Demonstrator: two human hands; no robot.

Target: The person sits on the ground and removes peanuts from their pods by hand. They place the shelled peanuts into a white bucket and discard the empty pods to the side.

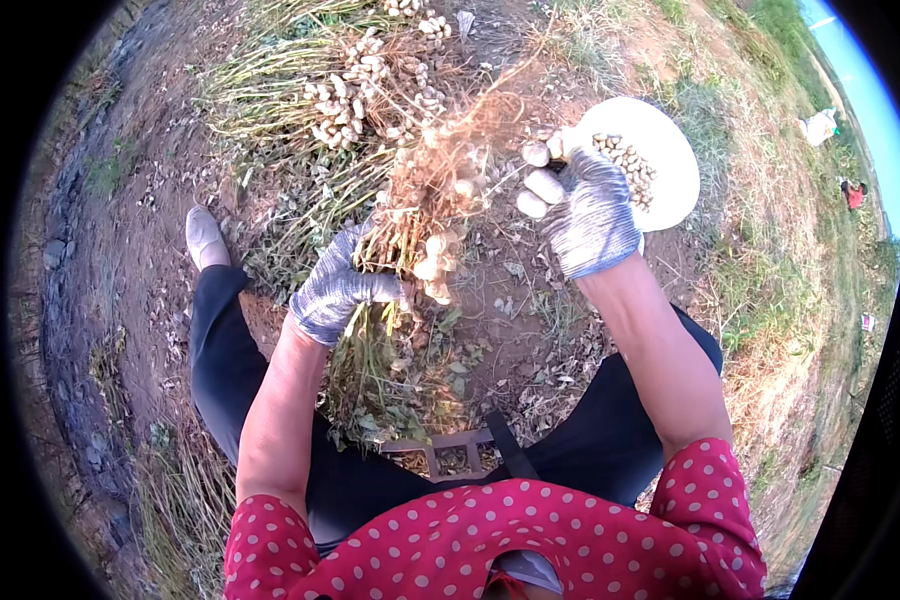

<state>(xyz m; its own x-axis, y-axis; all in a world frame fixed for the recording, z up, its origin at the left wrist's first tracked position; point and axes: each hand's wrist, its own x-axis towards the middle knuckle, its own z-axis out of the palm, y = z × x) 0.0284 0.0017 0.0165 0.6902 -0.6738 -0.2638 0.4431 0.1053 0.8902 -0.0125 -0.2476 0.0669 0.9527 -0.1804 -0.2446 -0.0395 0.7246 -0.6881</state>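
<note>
My left hand (339, 281), in a grey knitted glove, is closed around a bunch of peanut plants (401, 232). Their brown roots and pale pods point up and away, and leafy stems hang below the fist. To the right, my gloved right hand (592, 206) is raised beside a white bucket (671, 172) and covers part of its near-left rim. Pale, rounded ends, probably covered fingertips, show at its left side; the palm is hidden, so I cannot tell whether it holds pods. Loose peanuts (630, 165) lie inside the bucket.
A heap of peanut plants (270, 90) with clustered pods (345, 97) lies ahead on the soil. Between my legs is a low metal frame (454, 454). Dry grass (776, 300) spreads to the right, with a white sack (820, 127) and a person (855, 195) far off.
</note>
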